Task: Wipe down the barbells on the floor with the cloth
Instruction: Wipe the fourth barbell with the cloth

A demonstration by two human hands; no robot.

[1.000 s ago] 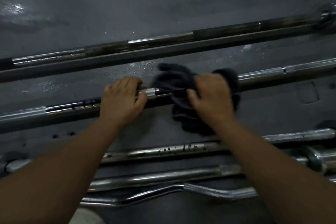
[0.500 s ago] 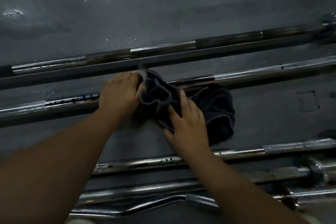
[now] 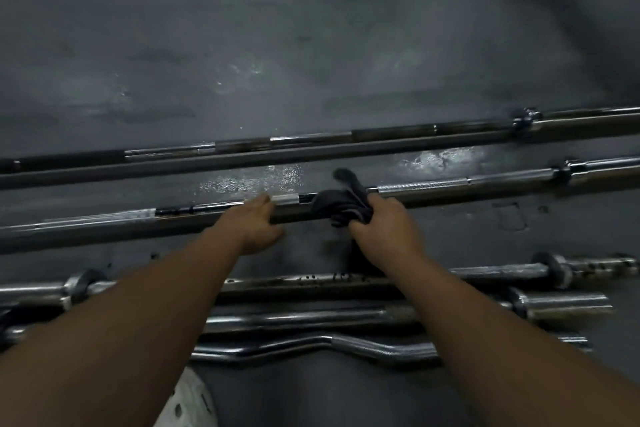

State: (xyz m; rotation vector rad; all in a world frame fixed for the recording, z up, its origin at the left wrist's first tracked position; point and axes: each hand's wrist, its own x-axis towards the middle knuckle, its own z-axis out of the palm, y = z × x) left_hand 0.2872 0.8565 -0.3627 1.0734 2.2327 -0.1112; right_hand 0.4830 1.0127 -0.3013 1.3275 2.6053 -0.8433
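On floor point(image 3: 311, 45), second bar point(image 3: 433, 186) from far side: right hand point(image 3: 382, 230) clutches bunched dark cloth point(image 3: 341, 207) against it. Left hand point(image 3: 256, 224) near cloth, apart, fingers curled over same bar. Far bar point(image 3: 311, 140) beyond; near bars point(image 3: 311, 317) closer.

1. The floor point(image 3: 311, 45) is seen as a dark grey, matt surface, scuffed in places, with glossy, wet-looking patches close to the bars.
2. The far barbell point(image 3: 381, 135) is shown as metal, mostly dull and dark, broken by short bright polished sections.
3. The middle barbell point(image 3: 502, 180) is shown as chromed metal. It is smooth and shiny toward its end, finely knurled and rough on one bright section, and dark and tarnished near its middle.
4. The cloth point(image 3: 343, 208) is seen as dark, soft, matt fabric, creased into folds.
5. The near barbell point(image 3: 311, 282) is finished in glossy chrome spotted with dark pits.
6. The curl bar point(image 3: 381, 348) is shown as polished metal with a rough knurled stretch.
7. The shoe point(image 3: 187, 402) is seen as white, matt and perforated; its material cannot be told.
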